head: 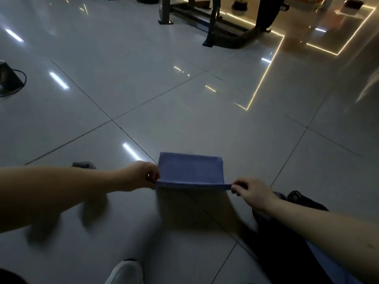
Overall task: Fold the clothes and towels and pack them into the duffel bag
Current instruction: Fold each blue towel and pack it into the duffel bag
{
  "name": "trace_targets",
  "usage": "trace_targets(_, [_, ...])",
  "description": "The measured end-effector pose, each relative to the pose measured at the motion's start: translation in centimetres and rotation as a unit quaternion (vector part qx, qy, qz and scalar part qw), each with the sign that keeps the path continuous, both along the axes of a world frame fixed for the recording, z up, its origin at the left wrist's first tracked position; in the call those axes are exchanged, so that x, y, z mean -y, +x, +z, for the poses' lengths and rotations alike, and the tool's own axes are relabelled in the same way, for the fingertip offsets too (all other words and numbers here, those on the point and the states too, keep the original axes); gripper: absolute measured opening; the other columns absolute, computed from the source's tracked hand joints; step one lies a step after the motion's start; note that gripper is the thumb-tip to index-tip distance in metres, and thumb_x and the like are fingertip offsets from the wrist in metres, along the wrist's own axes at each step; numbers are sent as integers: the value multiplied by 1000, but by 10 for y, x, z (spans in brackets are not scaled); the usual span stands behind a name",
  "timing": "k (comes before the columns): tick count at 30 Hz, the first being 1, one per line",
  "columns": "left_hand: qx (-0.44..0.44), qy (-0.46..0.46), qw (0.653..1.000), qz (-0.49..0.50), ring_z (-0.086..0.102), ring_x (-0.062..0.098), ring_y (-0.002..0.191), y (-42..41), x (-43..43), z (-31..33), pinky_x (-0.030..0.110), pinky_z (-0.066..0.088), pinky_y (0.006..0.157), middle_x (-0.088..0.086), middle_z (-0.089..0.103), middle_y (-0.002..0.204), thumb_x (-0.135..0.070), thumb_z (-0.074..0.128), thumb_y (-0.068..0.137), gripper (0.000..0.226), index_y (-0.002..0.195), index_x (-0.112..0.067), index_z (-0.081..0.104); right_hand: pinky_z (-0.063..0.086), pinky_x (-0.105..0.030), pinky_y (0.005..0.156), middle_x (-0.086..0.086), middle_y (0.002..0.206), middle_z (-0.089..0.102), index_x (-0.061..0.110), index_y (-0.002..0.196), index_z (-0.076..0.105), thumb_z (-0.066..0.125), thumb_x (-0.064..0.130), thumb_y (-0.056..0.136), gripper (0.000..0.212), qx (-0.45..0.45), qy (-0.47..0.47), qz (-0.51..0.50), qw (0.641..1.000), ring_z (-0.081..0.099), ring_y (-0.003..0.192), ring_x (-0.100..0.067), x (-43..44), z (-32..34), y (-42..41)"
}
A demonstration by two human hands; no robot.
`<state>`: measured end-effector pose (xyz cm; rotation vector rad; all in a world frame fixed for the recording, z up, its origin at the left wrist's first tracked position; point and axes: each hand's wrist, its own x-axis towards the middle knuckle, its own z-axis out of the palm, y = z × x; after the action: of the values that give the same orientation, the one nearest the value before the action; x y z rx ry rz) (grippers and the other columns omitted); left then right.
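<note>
Blue cloth, a small towel, is stretched flat in the air between the person's two hands, low over the glossy grey tiled floor. It throws a soft, square shadow on the tiles just below it.

The left hand pinches the towel's near left corner, with fingers and thumb closed on the fabric. The right hand grips the near right corner the same way, its fingertips curled over the hem. The near edge runs taut from one hand to the other, and the rest of the cloth reaches away from the person as a neat rectangle. I cannot tell whether it is a single layer or already doubled over.

Both bare forearms come in from the lower corners of the view. A white shoe stands on the floor below the towel, near where two tile joints cross. Under the right forearm lies a dark shape, too dim to identify.

Farther across the floor stand the black legs of a metal frame. A thin lit strip is set into the tiles beside it and turns a corner. Off to the left sits a black object with a cable looping round it.
</note>
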<state>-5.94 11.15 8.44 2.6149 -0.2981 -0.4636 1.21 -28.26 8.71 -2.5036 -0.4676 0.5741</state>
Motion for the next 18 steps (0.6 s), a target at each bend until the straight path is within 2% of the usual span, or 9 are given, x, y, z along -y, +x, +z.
trace_targets(5, [-156, 45, 985, -57, 60, 9, 88, -53, 17, -45, 26, 52, 80, -12, 62, 98, -34, 77, 83, 28, 107, -26, 64, 52, -21, 70, 11, 76, 70, 32, 80, 66, 62, 25, 98, 20, -83, -39, 49, 995, 65, 70, -1, 6, -33, -36])
trace_targets(9, [-212, 23, 976, -52, 63, 9, 86, -65, 20, -61, 28, 54, 80, -10, 65, 97, -36, 75, 83, 22, 99, -30, 61, 51, -22, 70, 13, 80, 69, 33, 78, 63, 61, 27, 98, 21, -76, -57, 57, 994, 63, 72, 1, 5, -48, -44])
trace_targets(11, [-214, -16, 977, 6, 66, 8, 84, -58, 17, -62, 32, 57, 82, -9, 67, 92, -35, 74, 82, 21, 95, -29, 60, 46, -24, 69, 15, 82, 65, 36, 77, 59, 59, 29, 99, 22, -59, -60, 43, 996, 60, 77, -2, 4, -54, -36])
trace_targets(13, [-186, -42, 980, 55, 66, 12, 82, -41, 12, -61, 37, 57, 80, -7, 67, 88, -37, 73, 76, 24, 92, -25, 60, 40, -26, 69, 9, 86, 63, 36, 76, 56, 58, 29, 99, 23, -49, -60, 28, 997, 59, 80, -10, 0, -60, -21])
trace_targets(16, [-133, -48, 985, 100, 58, 13, 73, -7, 6, -61, 23, 49, 68, -5, 60, 81, -25, 74, 81, 20, 87, -17, 57, 35, -27, 72, 0, 91, 61, 31, 81, 59, 59, 26, 98, 18, -33, -43, 17, 998, 58, 87, -19, -15, -67, 10])
trace_targets(18, [-101, -58, 982, 147, 54, 16, 71, 15, 7, -65, 27, 45, 64, 0, 58, 79, -14, 72, 85, 16, 86, -9, 57, 33, -26, 71, 1, 90, 62, 25, 88, 61, 58, 23, 99, 12, -23, -25, 5, 999, 56, 85, -19, -26, -71, 32])
